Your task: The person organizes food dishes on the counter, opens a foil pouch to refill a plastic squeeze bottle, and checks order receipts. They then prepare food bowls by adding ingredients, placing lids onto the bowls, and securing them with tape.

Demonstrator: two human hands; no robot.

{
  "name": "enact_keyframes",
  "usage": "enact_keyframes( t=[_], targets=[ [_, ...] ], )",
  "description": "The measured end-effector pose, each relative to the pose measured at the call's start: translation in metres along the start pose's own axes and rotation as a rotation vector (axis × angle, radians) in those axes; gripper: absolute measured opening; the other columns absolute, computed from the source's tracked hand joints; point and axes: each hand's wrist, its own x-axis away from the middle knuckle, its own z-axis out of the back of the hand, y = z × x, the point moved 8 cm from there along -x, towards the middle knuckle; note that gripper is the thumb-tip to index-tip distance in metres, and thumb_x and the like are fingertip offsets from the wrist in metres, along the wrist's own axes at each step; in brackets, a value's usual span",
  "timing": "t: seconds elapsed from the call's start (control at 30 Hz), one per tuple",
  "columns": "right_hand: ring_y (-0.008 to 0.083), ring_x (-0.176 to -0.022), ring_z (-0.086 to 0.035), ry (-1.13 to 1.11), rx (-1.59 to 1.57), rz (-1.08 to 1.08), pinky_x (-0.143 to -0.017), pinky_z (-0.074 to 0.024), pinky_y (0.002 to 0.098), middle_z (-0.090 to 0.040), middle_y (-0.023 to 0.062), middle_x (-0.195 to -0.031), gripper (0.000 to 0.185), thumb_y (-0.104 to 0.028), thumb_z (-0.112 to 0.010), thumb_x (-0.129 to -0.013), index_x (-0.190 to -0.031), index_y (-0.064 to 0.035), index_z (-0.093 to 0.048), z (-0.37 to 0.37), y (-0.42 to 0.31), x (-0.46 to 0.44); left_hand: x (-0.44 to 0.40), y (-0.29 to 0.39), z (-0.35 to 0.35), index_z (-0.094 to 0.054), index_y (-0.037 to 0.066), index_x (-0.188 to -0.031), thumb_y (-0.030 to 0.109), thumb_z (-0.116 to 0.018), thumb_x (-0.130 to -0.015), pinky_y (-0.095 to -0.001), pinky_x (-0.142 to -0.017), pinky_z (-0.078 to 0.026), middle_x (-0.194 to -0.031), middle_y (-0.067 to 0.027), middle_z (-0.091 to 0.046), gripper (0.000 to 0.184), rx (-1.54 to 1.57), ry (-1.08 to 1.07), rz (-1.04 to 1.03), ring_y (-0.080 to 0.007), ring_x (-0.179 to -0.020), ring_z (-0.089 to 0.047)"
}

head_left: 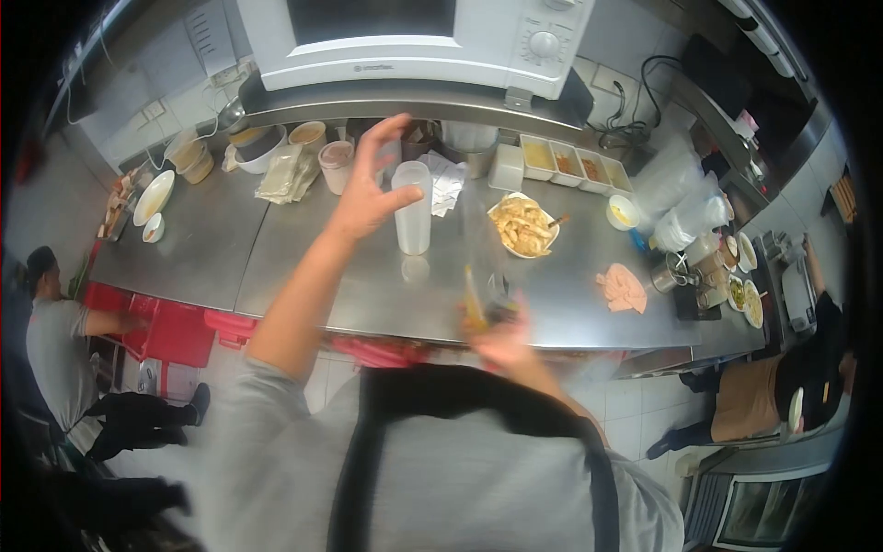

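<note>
My left hand (372,198) is raised with its fingers apart beside a tall translucent container (413,210) that stands upright on the steel counter (368,285). Near the counter's front edge, my right hand (501,333) is blurred by motion; its fingers are wrapped round a clear bottle (487,299) with something yellow at its lower part. A bowl of pale, sauced food (524,225) sits right of the container. White paper (447,184) lies behind the container.
A white microwave (414,46) is on the shelf above. Sectioned trays (575,166), a small bowl (623,212), a pink cloth (622,288) and jars (713,267) are to the right. Tubs (337,166) line the back. One person (60,340) is left, another (773,386) right.
</note>
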Motion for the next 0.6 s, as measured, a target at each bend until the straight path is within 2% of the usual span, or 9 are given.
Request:
enact_keyframes(
  t=[0.07, 0.1, 0.2, 0.23, 0.33, 0.37, 0.47, 0.5, 0.6],
  targets=[
    [0.0326, -0.096, -0.051, 0.173, 0.125, 0.265, -0.061, -0.0391, 0.0357, -0.050, 0.0166, -0.118, 0.070, -0.068, -0.046, -0.080, -0.125, -0.0149, -0.045, 0.005, -0.028, 0.013, 0.027, -0.075, 0.021, -0.025, 0.016, -0.142, 0.025, -0.084, -0.056, -0.0414, -0.108, -0.025, -0.145, -0.0127, -0.028, 0.105, -0.107, 0.244, 0.151, -0.0271, -0.134, -0.028],
    [0.0322, -0.098, -0.051, 0.141, 0.147, 0.309, -0.061, -0.0387, 0.0365, -0.050, 0.0143, -0.118, 0.068, -0.069, -0.046, -0.080, -0.123, -0.0162, -0.046, -0.004, -0.037, 0.018, 0.035, -0.101, 0.018, -0.017, 0.015, -0.144, 0.023, -0.087, -0.052, -0.0421, -0.108, -0.028, -0.142, -0.0172, -0.033, 0.117, -0.229, 0.291, 0.131, -0.0298, -0.133, -0.030],
    [0.0311, -0.104, -0.050, 0.041, 0.224, 0.468, -0.064, -0.0392, 0.0404, -0.051, 0.0082, -0.119, 0.062, -0.068, -0.043, -0.082, -0.120, -0.0190, -0.049, -0.030, -0.066, 0.030, 0.040, -0.138, -0.003, -0.019, 0.013, -0.143, 0.023, -0.085, -0.055, -0.0406, -0.105, -0.033, -0.136, -0.0177, -0.041, 0.111, -0.229, 0.191, 0.284, -0.0309, -0.129, -0.038],
    [0.0310, -0.108, -0.049, 0.006, 0.251, 0.537, -0.068, -0.0407, 0.0426, -0.052, 0.0066, -0.120, 0.061, -0.067, -0.042, -0.083, -0.121, -0.0189, -0.049, -0.037, -0.074, 0.033, 0.039, -0.148, 0.000, -0.024, 0.012, -0.140, 0.022, -0.085, -0.056, -0.0386, -0.101, -0.038, -0.128, -0.0185, -0.049, 0.104, -0.238, 0.193, 0.317, -0.0319, -0.121, -0.047],
    [0.0306, -0.116, -0.045, -0.026, 0.337, 0.689, -0.083, -0.0407, 0.0495, -0.051, 0.0051, -0.125, 0.057, -0.062, -0.040, -0.087, -0.122, -0.0174, -0.049, -0.075, -0.077, 0.044, 0.049, -0.133, 0.037, -0.030, 0.011, -0.136, 0.021, -0.084, -0.057, -0.0386, -0.097, -0.042, -0.125, -0.0191, -0.051, 0.097, -0.233, 0.288, 0.318, -0.0318, -0.118, -0.050],
    [0.0305, -0.119, -0.044, -0.026, 0.361, 0.727, -0.088, -0.0399, 0.0518, -0.050, 0.0052, -0.127, 0.056, -0.060, -0.039, -0.089, -0.123, -0.0166, -0.050, -0.087, -0.074, 0.046, 0.057, -0.125, 0.053, -0.033, 0.009, -0.131, 0.020, -0.084, -0.057, -0.0390, -0.093, -0.045, -0.120, -0.0194, -0.053, 0.091, -0.271, 0.301, 0.246, -0.0319, -0.112, -0.054],
    [0.0296, -0.120, -0.044, -0.196, 0.467, 0.806, -0.099, -0.0336, 0.0533, -0.050, 0.0058, -0.128, 0.056, -0.056, -0.038, -0.091, -0.125, -0.0134, -0.049, -0.109, -0.078, 0.040, 0.094, -0.093, 0.079, -0.032, 0.007, -0.130, 0.020, -0.084, -0.058, -0.0395, -0.093, -0.044, -0.119, -0.0187, -0.053, 0.090, -0.319, 0.209, 0.403, -0.0316, -0.111, -0.054],
    [0.0275, -0.116, -0.048, -0.165, 0.469, 0.857, -0.098, -0.0361, 0.0494, -0.053, 0.0076, -0.124, 0.056, -0.053, -0.038, -0.092, -0.124, -0.0097, -0.050, -0.113, -0.082, 0.036, 0.109, -0.087, 0.080, -0.031, 0.006, -0.129, 0.021, -0.085, -0.058, -0.0399, -0.095, -0.043, -0.121, -0.0188, -0.051, 0.091, -0.299, 0.189, 0.394, -0.0315, -0.112, -0.052],
    [0.0265, -0.113, -0.051, -0.229, 0.620, 0.936, -0.097, -0.0374, 0.0473, -0.056, 0.0093, -0.120, 0.056, -0.051, -0.037, -0.093, -0.122, -0.0055, -0.050, -0.141, -0.077, 0.026, 0.147, -0.096, 0.080, -0.031, 0.006, -0.128, 0.023, -0.086, -0.057, -0.0389, -0.096, -0.041, -0.123, -0.0193, -0.050, 0.092, -0.323, 0.237, 0.406, -0.0322, -0.116, -0.050]
  ],
)
